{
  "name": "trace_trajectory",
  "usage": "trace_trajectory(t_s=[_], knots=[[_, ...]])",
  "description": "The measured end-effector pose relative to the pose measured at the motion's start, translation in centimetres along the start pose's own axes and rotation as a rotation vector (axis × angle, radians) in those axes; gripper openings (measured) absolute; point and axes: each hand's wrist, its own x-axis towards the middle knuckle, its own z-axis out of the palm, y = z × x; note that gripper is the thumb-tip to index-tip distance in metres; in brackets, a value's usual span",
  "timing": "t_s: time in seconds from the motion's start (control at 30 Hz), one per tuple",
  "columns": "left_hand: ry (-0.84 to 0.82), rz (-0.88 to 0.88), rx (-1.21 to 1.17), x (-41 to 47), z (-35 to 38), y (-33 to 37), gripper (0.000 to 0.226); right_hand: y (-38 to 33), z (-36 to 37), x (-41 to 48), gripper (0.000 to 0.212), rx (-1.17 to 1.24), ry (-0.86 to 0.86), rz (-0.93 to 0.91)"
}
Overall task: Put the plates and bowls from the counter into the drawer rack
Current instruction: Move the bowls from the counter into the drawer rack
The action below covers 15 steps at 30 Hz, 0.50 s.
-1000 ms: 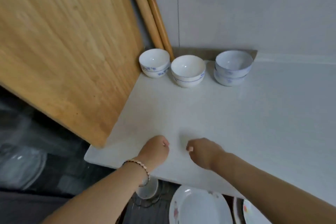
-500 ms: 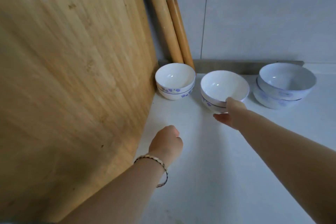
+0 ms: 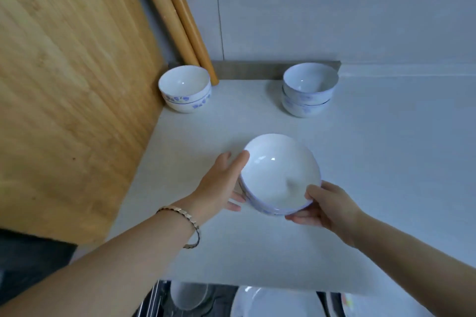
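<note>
A white bowl with a blue rim line [image 3: 279,174] is lifted above the white counter [image 3: 386,162], tilted toward me. My right hand [image 3: 327,207] grips its near right rim, thumb on the inside edge. My left hand [image 3: 221,183] cups its left side with the fingers under it. Another white bowl with blue flowers [image 3: 185,87] stands at the back left corner. A stack of two such bowls [image 3: 309,89] stands at the back, right of centre. Below the counter edge, white plates [image 3: 260,304] show in the open drawer rack [image 3: 154,301].
A large wooden cutting board [image 3: 72,80] leans along the left side of the counter. Two wooden rolling pins [image 3: 180,20] lean in the back corner against the grey wall. A bracelet is on my left wrist.
My right hand took the middle bowl from the back row and drew it toward me, off the counter. My left hand opened and came onto the bowl's left side.
</note>
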Motion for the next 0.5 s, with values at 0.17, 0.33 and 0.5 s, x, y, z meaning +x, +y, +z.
trace_trajectory(t_s=[0.17,0.33,0.5], knots=[[-0.134,-0.023,0.143,-9.5,7.2,-2.4,0.045,3.9,-8.5,-9.5,0.028,-0.218,-0.096,-0.031],[-0.115,0.022,0.1,-17.0,13.7,-7.4,0.042,7.8,-14.4,-15.9,0.029,-0.451,-0.121,0.028],[-0.197,0.002,0.097,-20.2,18.5,-14.1,0.052,14.0,-17.9,-17.6,0.01,-0.716,-0.029,0.025]])
